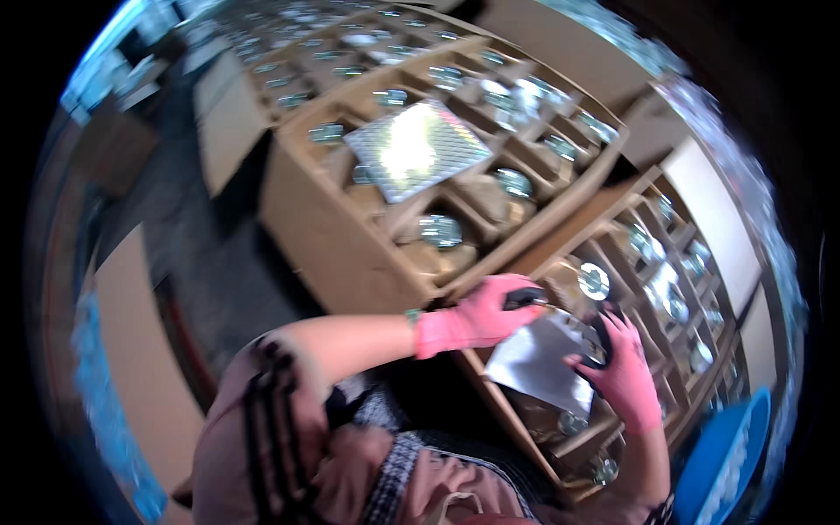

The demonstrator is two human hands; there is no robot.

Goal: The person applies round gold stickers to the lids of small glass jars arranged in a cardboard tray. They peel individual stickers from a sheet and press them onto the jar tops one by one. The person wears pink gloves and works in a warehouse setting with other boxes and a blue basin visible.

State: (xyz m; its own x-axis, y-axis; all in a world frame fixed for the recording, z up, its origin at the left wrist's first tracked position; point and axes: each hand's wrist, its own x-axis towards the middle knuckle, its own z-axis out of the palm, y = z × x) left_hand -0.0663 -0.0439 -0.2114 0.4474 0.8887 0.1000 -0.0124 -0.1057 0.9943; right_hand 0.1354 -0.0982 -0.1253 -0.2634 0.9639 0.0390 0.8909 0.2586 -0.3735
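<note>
A pale silver sheet (pixel 538 363) lies tilted between my hands, over a divided cardboard carton (pixel 503 394) of glass pieces. My left hand (pixel 486 312), in a pink glove with dark fingertips, pinches the sheet's upper edge. My right hand (pixel 626 376), gloved alike, has its thumb on the sheet's right side and its fingers curled by that edge. Blur hides their exact contact. Just beyond the hands, a round glass piece (pixel 593 282) stands in a compartment. Another shiny, patterned sheet (pixel 416 149) rests on top of the carton behind.
The larger carton (pixel 337 236) ahead holds several round-topped glass pieces between brown dividers, its flaps raised. More filled cartons stretch to the far left. At the lower right is a blue tub (pixel 726 459) with whitish contents. Dark floor (pixel 232 254) shows at left, beside a cardboard flap (pixel 144 341).
</note>
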